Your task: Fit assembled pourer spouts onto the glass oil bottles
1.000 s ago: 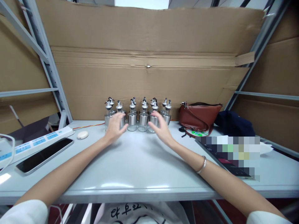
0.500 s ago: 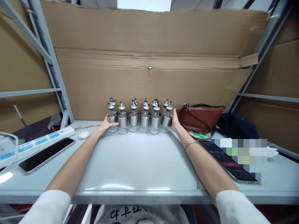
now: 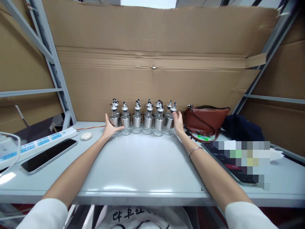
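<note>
Two rows of glass oil bottles [image 3: 137, 121] with steel sleeves and pouring spouts stand upright near the cardboard back wall. At the row's left end is my left hand [image 3: 111, 128], fingers raised and thumb stretched across the front of the leftmost bottle [image 3: 115, 120]. My right hand [image 3: 178, 124] lies against the right side of the end bottle [image 3: 169, 121], its fingers extended upward. Both hands are open, flanking the group rather than gripping a bottle. The back row is mostly hidden behind the front one.
A brown leather bag [image 3: 207, 119] stands right of the bottles, with dark cloth [image 3: 243, 128] beyond it. A phone [image 3: 228, 162] lies under my right forearm's outer side. Leftward are a power strip [image 3: 40, 144], another phone [image 3: 50, 156] and a white round object [image 3: 86, 136].
My left hand's fingers have lifted and spread apart from the thumb. My right hand's fingers have shifted slightly toward the end bottle. The bottles stay in their rows.
</note>
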Demonstrator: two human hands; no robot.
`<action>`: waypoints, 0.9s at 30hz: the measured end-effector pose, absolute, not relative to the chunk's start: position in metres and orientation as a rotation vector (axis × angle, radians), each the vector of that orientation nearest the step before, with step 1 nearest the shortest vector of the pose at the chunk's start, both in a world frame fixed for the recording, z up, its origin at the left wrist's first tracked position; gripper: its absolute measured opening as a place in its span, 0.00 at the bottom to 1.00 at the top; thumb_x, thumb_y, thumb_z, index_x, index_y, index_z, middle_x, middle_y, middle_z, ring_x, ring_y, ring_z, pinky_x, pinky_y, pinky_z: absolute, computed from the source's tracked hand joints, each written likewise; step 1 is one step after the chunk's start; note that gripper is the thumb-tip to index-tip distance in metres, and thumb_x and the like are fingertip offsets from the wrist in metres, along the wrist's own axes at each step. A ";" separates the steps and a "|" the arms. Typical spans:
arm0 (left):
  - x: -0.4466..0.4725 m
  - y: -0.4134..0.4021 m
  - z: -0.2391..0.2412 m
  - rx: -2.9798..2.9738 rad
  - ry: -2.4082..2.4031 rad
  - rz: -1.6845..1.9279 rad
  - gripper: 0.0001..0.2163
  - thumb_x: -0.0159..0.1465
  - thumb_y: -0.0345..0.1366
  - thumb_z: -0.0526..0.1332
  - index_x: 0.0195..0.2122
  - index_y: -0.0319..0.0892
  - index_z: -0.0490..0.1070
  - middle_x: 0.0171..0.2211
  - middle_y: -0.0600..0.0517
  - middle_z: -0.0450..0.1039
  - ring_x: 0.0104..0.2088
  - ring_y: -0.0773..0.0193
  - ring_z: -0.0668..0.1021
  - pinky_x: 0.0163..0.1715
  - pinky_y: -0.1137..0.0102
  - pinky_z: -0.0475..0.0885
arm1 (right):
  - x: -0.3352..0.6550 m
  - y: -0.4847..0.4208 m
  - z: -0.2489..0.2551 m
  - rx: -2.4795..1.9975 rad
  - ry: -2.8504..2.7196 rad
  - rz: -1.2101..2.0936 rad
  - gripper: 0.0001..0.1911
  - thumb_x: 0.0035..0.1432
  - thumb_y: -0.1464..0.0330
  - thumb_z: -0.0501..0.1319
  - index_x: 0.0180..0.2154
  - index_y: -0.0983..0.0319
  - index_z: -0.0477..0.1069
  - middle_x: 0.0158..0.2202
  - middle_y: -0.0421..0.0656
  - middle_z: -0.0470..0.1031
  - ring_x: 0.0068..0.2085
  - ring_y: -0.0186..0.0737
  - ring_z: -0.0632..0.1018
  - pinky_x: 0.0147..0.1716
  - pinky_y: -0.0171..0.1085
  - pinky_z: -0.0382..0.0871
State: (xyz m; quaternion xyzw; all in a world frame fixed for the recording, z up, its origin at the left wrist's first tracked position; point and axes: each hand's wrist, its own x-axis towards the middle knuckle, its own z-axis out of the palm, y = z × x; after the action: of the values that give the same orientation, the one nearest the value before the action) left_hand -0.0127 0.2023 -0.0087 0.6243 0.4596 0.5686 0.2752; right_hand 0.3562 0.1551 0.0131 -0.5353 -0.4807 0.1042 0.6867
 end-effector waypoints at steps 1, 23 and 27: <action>-0.011 0.202 -0.010 1.697 1.246 1.554 0.67 0.36 0.41 0.77 0.67 0.43 0.27 0.68 0.34 0.35 0.68 0.49 0.47 0.66 0.55 0.42 | 0.353 0.152 0.013 -1.201 -1.079 0.225 0.53 0.46 0.41 0.58 0.64 0.64 0.48 0.63 0.57 0.58 0.63 0.54 0.62 0.60 0.50 0.54; -0.010 0.204 -0.012 1.829 1.242 1.574 0.54 0.42 0.45 0.74 0.64 0.44 0.40 0.65 0.35 0.50 0.64 0.47 0.59 0.63 0.55 0.54 | 0.334 0.146 0.012 -1.298 -1.171 0.021 0.55 0.42 0.50 0.67 0.63 0.69 0.46 0.60 0.62 0.60 0.60 0.53 0.65 0.60 0.49 0.55; -0.012 0.208 -0.015 1.845 1.226 1.550 0.53 0.42 0.46 0.74 0.63 0.43 0.40 0.64 0.34 0.51 0.64 0.47 0.60 0.62 0.54 0.54 | 0.334 0.144 0.007 -1.279 -1.195 0.009 0.52 0.44 0.49 0.65 0.62 0.70 0.49 0.60 0.62 0.59 0.59 0.54 0.66 0.60 0.49 0.56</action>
State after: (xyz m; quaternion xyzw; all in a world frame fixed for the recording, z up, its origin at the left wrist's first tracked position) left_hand -0.0124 0.2079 -0.0147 0.6660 0.4428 0.5596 0.2173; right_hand 0.3339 0.1443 0.0065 -0.5610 -0.5241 0.0038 0.6408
